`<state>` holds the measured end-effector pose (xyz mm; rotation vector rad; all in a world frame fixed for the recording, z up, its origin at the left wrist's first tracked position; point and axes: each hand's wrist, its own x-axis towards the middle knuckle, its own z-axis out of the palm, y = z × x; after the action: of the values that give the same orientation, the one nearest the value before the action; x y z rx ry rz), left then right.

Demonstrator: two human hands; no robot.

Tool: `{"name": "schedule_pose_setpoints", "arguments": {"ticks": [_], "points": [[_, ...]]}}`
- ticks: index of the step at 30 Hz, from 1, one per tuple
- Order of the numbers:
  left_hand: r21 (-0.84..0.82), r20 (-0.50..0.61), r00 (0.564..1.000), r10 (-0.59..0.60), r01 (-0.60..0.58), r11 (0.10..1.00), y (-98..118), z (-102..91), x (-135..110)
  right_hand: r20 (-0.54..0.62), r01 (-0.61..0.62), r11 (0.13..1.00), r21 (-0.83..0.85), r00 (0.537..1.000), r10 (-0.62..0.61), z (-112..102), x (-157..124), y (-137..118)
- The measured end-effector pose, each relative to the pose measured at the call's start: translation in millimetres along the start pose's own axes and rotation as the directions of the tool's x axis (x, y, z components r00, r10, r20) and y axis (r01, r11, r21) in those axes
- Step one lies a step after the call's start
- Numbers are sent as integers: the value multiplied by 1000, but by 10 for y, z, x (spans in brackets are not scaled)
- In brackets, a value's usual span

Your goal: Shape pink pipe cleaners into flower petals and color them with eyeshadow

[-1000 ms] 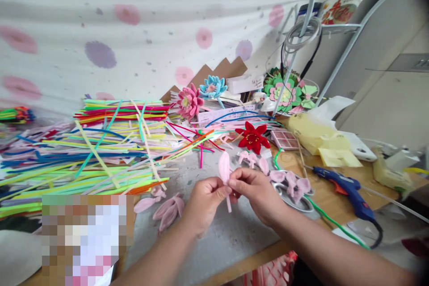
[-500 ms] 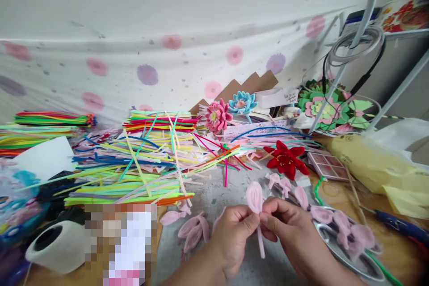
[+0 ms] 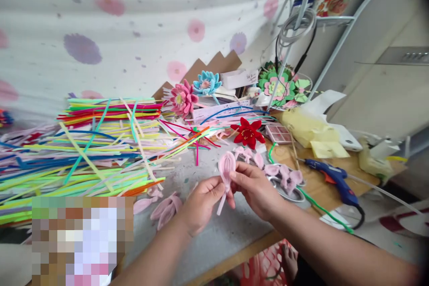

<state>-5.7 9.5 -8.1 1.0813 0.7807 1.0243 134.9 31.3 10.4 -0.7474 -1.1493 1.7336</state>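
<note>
Petal (image 3: pixel 227 164) | pinched by left hand (image 3: pixel 203 201) and right hand (image 3: pixel 256 190) | base partly hidden | grey loops (image 3: pixel 298 195) half-covered, unclear

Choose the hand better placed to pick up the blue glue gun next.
Likely the right hand: it is nearer the blue glue gun, which lies to its right. The left hand is farther, and both hold the pink pipe-cleaner petal.
</note>
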Motion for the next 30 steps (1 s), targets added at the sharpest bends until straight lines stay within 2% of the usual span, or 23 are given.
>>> {"name": "schedule_pose_setpoints", "arguments": {"ticks": [3,6,9,12,15,17,18,23,26,30], "points": [[125,18,999,-30,28,992,-48,-8,0,-29,4,997,-75,1000,-6,-30,-7,29],[210,-49,999,5,6,978,-85,0,5,-53,43,996,-75,997,-47,-54,-3,76],[379,-134,990,42,12,925,-97,24,-1,-72,54,991,-123,995,-63,-65,4,101],[598,-197,970,143,3,801,-92,48,-14,-61,40,963,-265,997,-58,-46,11,113],[778,-210,940,269,-6,628,-83,56,-21,-98,44,920,-389,991,-89,-12,24,149],[841,-206,929,308,7,540,-79,50,-20,-123,51,906,-421,986,-113,-11,41,179],[846,-213,930,301,21,533,-77,43,-17,-113,51,902,-428,987,-110,-24,53,187],[688,-266,957,116,104,719,-77,-13,16,44,109,917,-384,994,-100,-196,127,87],[649,-258,964,58,128,750,-83,-44,31,49,153,885,-440,988,-147,-287,150,-13],[634,-207,975,79,72,770,-94,-53,35,26,135,792,-596,988,-149,-301,146,-35]]}}
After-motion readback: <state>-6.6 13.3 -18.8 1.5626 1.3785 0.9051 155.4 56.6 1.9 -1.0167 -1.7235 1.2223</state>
